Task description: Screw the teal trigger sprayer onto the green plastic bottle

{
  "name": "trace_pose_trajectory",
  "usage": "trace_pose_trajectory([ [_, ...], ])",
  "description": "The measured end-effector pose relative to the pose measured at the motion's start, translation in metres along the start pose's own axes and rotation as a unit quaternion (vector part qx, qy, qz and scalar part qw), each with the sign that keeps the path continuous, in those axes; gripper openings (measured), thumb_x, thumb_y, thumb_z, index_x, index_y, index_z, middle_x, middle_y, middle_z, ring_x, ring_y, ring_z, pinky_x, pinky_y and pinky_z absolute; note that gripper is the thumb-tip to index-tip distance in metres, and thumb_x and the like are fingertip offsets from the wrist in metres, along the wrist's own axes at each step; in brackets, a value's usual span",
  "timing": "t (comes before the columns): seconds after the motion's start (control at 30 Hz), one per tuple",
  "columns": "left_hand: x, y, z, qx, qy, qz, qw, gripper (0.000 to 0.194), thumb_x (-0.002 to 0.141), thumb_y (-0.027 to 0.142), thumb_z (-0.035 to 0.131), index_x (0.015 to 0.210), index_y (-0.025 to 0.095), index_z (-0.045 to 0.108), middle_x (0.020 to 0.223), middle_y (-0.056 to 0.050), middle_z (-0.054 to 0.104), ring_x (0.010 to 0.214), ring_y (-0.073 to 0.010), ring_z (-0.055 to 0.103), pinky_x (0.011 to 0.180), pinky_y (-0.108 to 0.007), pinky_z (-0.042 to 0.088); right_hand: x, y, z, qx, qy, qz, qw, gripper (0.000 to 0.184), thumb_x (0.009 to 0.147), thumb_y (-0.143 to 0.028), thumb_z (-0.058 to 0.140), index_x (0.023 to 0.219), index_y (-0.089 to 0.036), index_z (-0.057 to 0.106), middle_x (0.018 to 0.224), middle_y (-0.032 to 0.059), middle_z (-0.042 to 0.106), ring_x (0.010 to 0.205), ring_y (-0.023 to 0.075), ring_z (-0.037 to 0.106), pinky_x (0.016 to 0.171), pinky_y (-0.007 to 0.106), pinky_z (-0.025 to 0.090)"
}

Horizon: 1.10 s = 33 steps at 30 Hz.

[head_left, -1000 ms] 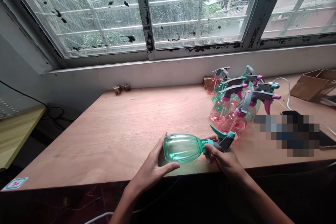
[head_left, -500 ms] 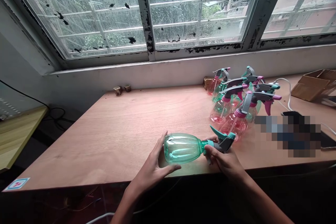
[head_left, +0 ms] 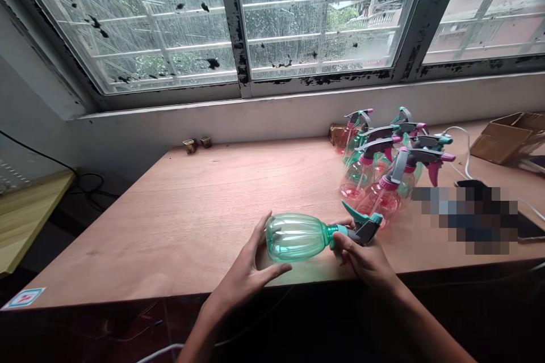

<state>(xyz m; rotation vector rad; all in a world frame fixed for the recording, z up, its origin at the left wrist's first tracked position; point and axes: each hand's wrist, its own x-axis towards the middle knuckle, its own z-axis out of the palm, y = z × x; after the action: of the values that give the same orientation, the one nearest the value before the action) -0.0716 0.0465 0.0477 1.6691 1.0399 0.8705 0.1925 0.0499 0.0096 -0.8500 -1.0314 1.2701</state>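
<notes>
A clear green spray bottle (head_left: 296, 237) lies sideways in the air above the table's front edge, its base to the left. My left hand (head_left: 251, 264) cups the base, with the thumb stretched along the near side and the other fingers partly hidden behind the bottle. My right hand (head_left: 368, 261) is closed around the neck, just below the grey and teal trigger head (head_left: 364, 226). The teal lever points up and to the left. Some right-hand fingers are out of sight behind the neck.
Several pink and green spray bottles (head_left: 378, 198) stand close together at the right. Behind them are a cardboard box (head_left: 506, 137) and a white cable (head_left: 469, 153). Two small brown blocks (head_left: 189, 146) sit at the wooden table's (head_left: 170, 232) back edge, below the window.
The highlights on the green bottle's body have shifted, as if it turned slightly. Both hands stay in nearly the same place, and the view has moved a little.
</notes>
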Motion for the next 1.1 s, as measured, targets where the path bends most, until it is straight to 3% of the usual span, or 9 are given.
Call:
trace_pose_trajectory([
  [0.17,-0.0028,-0.0011,-0.0008,-0.056,-0.02,-0.015,0.998,0.095,0.086,0.037,0.079,0.161,0.036,0.02,0.168,-0.01,0.029,0.152,-0.0352,0.034,0.124,-0.052,0.032,-0.0014,-0.0015,0.0004,-0.015,-0.011,-0.001,1.0,0.031,0.082,-0.041,0.083,0.099,-0.02,0.068,0.059,-0.0032,0.063,0.046,0.0129,0.054,0.046,0.025,0.041],
  [0.37,-0.0012,0.0012,-0.0017,-0.013,-0.007,-0.02,1.0,0.088,0.087,0.041,0.077,0.16,0.032,0.029,0.168,-0.008,0.031,0.154,-0.0366,0.028,0.127,-0.051,0.026,-0.0045,0.0011,-0.0043,-0.038,-0.023,0.011,0.999,0.033,0.083,-0.041,0.083,0.102,-0.02,0.067,0.056,-0.003,0.063,0.046,0.0131,0.055,0.048,0.025,0.042],
  [0.53,-0.0004,0.0008,0.0001,0.012,-0.007,0.003,1.0,0.101,0.085,0.032,0.08,0.162,0.039,0.015,0.172,-0.003,0.021,0.156,-0.0332,0.024,0.128,-0.05,0.02,-0.0026,0.0032,-0.0041,-0.024,-0.018,0.005,1.0,0.031,0.084,-0.039,0.083,0.103,-0.021,0.066,0.06,-0.0034,0.064,0.047,0.0113,0.055,0.048,0.023,0.042],
  [0.63,-0.0011,-0.0013,-0.0017,-0.025,-0.024,-0.011,0.999,0.106,0.083,0.036,0.082,0.163,0.037,0.012,0.173,-0.005,0.018,0.157,-0.0336,0.02,0.128,-0.051,0.02,-0.0034,0.0046,-0.0043,-0.024,-0.017,0.001,1.0,0.031,0.084,-0.038,0.083,0.102,-0.02,0.067,0.06,-0.0032,0.065,0.047,0.0115,0.056,0.047,0.023,0.043],
  [0.8,-0.0012,-0.0012,-0.0041,-0.076,-0.028,-0.041,0.996,0.088,0.091,0.046,0.071,0.162,0.029,0.022,0.171,-0.009,0.023,0.156,-0.0363,0.023,0.127,-0.053,0.024,-0.0057,0.0079,-0.0064,-0.034,-0.005,0.002,0.999,0.031,0.082,-0.038,0.085,0.099,-0.02,0.066,0.066,-0.0007,0.068,0.047,0.0125,0.058,0.047,0.024,0.045],
  [1.0,-0.0013,0.0027,-0.0014,-0.045,-0.025,-0.023,0.998,0.098,0.085,0.034,0.081,0.16,0.043,0.018,0.171,-0.003,0.024,0.153,-0.034,0.031,0.126,-0.053,0.026,-0.0008,0.006,-0.0052,-0.013,-0.015,-0.01,1.0,0.029,0.084,-0.038,0.083,0.1,-0.019,0.067,0.063,-0.0024,0.065,0.047,0.0108,0.056,0.046,0.023,0.043],
  [1.1,-0.0014,0.0004,-0.002,-0.054,-0.026,-0.027,0.998,0.102,0.082,0.034,0.084,0.161,0.04,0.02,0.171,-0.005,0.023,0.154,-0.034,0.028,0.127,-0.052,0.023,-0.0005,0.0052,-0.004,-0.011,-0.014,-0.012,1.0,0.03,0.084,-0.039,0.083,0.099,-0.019,0.067,0.062,-0.0026,0.064,0.047,0.0111,0.056,0.046,0.023,0.043],
])
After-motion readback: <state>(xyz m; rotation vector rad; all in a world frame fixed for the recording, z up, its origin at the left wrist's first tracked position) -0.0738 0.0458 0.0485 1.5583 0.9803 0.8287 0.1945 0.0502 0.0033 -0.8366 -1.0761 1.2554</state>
